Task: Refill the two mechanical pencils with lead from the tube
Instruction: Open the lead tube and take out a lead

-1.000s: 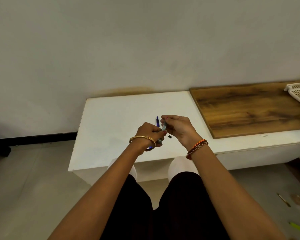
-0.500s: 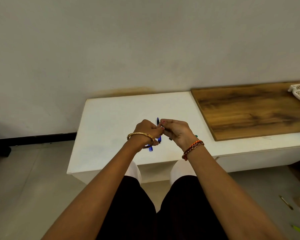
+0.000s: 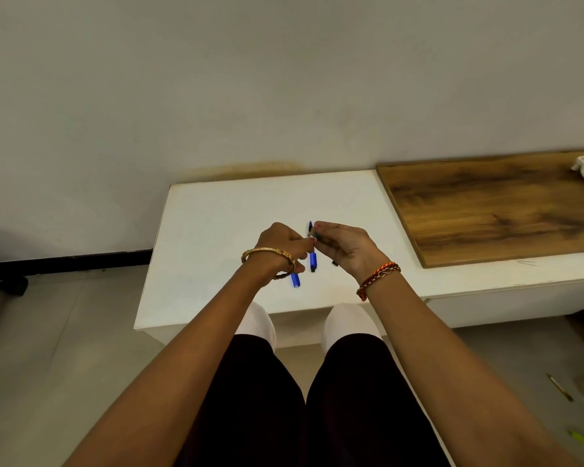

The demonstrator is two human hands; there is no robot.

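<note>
The white worktop (image 3: 216, 230) carries the work, with a wooden board (image 3: 486, 210) on its right part. Above it, the left hand (image 3: 279, 251) is curled round one blue mechanical pencil (image 3: 295, 280), whose lower end juts toward the person. The right hand (image 3: 343, 246) pinches something small, probably the lead tube (image 3: 314, 235), just beside the left fingertips. A second blue pencil (image 3: 313, 261) lies between the hands, its long axis running away from the person. A small dark cap (image 3: 334, 262) sits by the right wrist.
</note>
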